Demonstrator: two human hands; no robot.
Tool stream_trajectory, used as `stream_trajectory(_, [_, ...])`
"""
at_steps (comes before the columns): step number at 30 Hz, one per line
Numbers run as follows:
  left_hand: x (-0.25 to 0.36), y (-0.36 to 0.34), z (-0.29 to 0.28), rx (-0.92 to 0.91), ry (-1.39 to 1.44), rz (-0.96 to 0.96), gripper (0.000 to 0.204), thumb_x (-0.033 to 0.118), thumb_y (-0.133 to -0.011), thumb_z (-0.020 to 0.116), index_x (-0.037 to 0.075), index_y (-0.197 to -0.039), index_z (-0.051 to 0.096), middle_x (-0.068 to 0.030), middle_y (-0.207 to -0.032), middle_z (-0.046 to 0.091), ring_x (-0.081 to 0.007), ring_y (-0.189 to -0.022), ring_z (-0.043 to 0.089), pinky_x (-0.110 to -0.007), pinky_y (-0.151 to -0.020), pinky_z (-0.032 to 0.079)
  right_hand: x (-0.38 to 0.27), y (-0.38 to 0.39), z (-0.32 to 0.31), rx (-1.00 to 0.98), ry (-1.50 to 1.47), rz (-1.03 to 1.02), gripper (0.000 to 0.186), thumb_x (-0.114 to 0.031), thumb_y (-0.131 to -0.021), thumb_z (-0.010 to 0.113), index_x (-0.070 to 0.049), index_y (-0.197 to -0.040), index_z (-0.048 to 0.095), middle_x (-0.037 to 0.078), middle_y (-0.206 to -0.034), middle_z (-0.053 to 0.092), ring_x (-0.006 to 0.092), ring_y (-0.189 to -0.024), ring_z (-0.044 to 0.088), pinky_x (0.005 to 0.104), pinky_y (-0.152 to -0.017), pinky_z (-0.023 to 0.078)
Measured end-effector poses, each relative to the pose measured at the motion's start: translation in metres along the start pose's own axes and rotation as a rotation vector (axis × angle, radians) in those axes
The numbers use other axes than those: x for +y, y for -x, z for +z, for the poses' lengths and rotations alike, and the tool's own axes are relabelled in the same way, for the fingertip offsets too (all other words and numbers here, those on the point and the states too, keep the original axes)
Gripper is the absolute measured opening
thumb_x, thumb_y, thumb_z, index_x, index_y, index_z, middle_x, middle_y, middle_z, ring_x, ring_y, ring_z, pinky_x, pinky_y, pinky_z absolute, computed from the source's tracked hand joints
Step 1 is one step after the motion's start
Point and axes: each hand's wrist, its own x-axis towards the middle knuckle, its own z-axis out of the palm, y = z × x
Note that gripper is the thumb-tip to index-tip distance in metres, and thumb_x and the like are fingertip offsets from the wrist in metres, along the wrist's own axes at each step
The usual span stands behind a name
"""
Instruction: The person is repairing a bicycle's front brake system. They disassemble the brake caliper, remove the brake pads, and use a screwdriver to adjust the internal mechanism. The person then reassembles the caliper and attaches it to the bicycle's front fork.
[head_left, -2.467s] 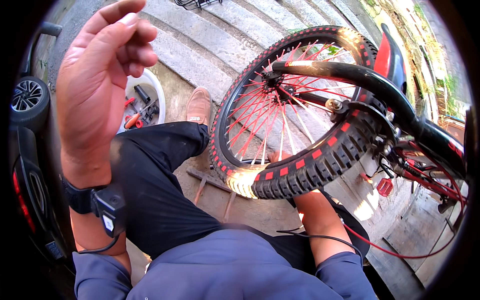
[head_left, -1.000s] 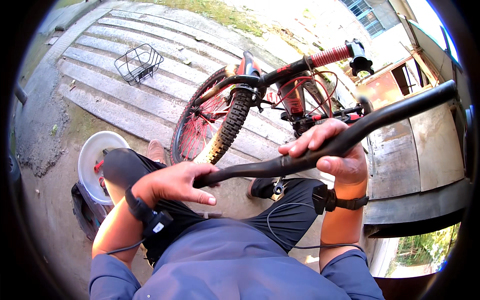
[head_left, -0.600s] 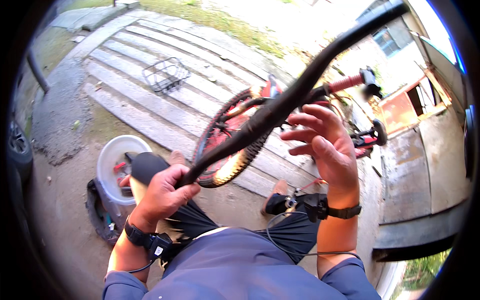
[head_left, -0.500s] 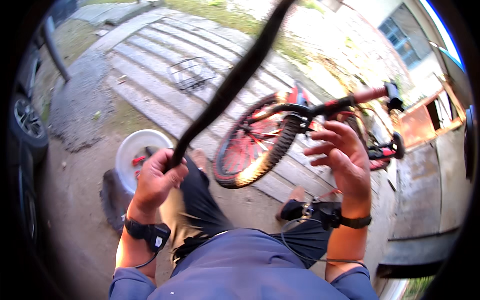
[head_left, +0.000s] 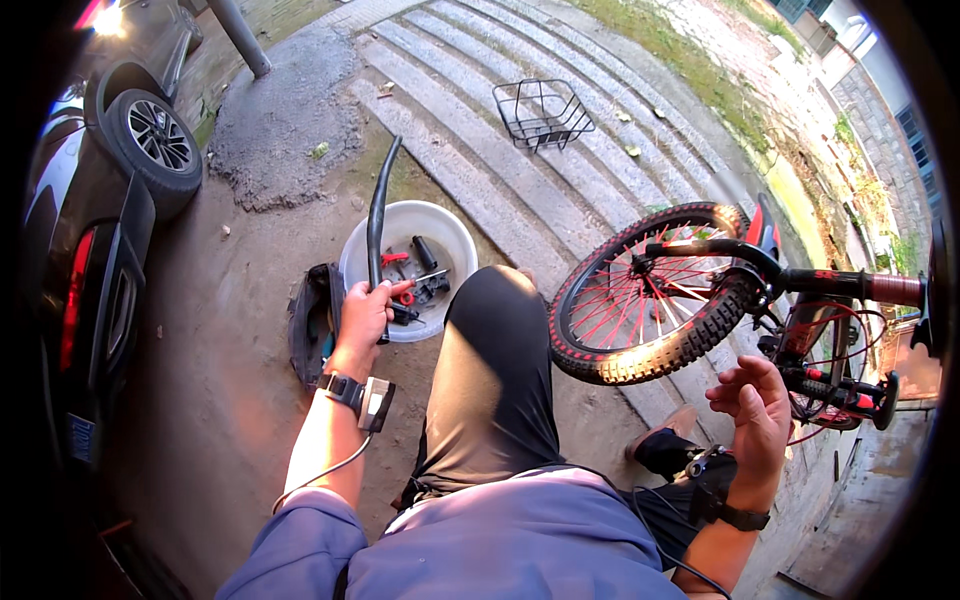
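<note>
My left hand [head_left: 366,318] is closed round a long, slightly bent black handlebar [head_left: 377,215]. The handlebar stands upright over the near left part of a round white tub [head_left: 462,250], with an end showing below my fist. Inside the tub are red parts [head_left: 394,258], a black cylindrical piece [head_left: 424,252] and other dark parts. My right hand [head_left: 752,405] holds nothing, its fingers loosely curled and apart. Just beyond it lies a black and red bicycle [head_left: 800,345], tipped over. Its front wheel [head_left: 645,300] has red spokes and a knobby tyre.
A black wire basket [head_left: 543,118] sits on the grooved concrete slabs [head_left: 470,125]. Along the left is a dark car [head_left: 125,200], with a post [head_left: 240,40] beyond it. A dark bag [head_left: 312,325] rests against the tub. My bent knee [head_left: 500,350] is between tub and wheel.
My left hand has swung the handlebar from a long slant across the view to upright over the tub. My right hand has lowered, away from the bicycle. The view has turned left.
</note>
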Motion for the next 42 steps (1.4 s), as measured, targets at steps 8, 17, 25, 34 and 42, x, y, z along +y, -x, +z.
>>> stream_trajectory(8, [-0.065, -0.039, 0.010, 0.117, -0.041, -0.071, 0.018, 0.014, -0.097, 0.053, 0.001, -0.103, 0.064, -0.0001, -0.079, 0.060, -0.0045, -0.055, 0.045, -0.021, -0.051, 0.039, 0.019, -0.008, 0.002, 0.020, 0.006, 0.099, 0.039, -0.018, -0.094, 0.065, 0.001, -0.126, 0.053, 0.013, -0.107, 0.066, 0.0236, -0.090, 0.069, 0.0319, -0.078, 0.057])
stream_trajectory(17, [-0.103, -0.080, 0.014, 0.136, -0.128, -0.031, 0.024, 0.011, -0.095, 0.055, 0.002, -0.115, 0.065, -0.0011, -0.088, 0.067, -0.0028, -0.055, 0.047, -0.021, -0.048, 0.039, 0.026, -0.027, 0.021, -0.010, 0.074, 0.180, 0.039, -0.019, -0.092, 0.068, 0.001, -0.123, 0.055, 0.012, -0.105, 0.067, 0.0217, -0.090, 0.069, 0.0294, -0.078, 0.055])
stream_trajectory(25, [-0.133, -0.072, -0.006, 0.224, -0.528, 0.034, 0.034, 0.016, -0.090, 0.064, -0.001, -0.118, 0.057, -0.0072, -0.086, 0.068, -0.0124, -0.061, 0.060, -0.030, -0.057, 0.050, 0.035, -0.037, 0.024, 0.000, 0.084, 0.249, 0.038, -0.018, -0.092, 0.068, 0.002, -0.122, 0.055, 0.013, -0.105, 0.067, 0.0226, -0.089, 0.070, 0.0294, -0.078, 0.055])
stream_trajectory(34, [-0.207, -0.072, -0.050, 0.286, -0.590, -0.097, 0.043, 0.011, -0.087, 0.066, -0.004, -0.125, 0.053, -0.0188, -0.106, 0.068, -0.0261, -0.098, 0.068, -0.036, -0.085, 0.053, 0.043, -0.041, 0.025, -0.003, 0.094, 0.270, 0.037, -0.018, -0.092, 0.067, 0.001, -0.122, 0.055, 0.013, -0.105, 0.067, 0.0220, -0.087, 0.070, 0.0282, -0.077, 0.055])
stream_trajectory(42, [-0.188, -0.049, -0.047, 0.292, -0.547, -0.137, 0.047, 0.010, -0.087, 0.064, -0.006, -0.129, 0.052, -0.0221, -0.118, 0.065, -0.0284, -0.110, 0.064, -0.037, -0.095, 0.050, 0.043, -0.036, 0.023, 0.010, 0.118, 0.265, 0.034, -0.015, -0.093, 0.064, 0.001, -0.122, 0.056, 0.012, -0.104, 0.067, 0.0210, -0.087, 0.070, 0.0277, -0.077, 0.055])
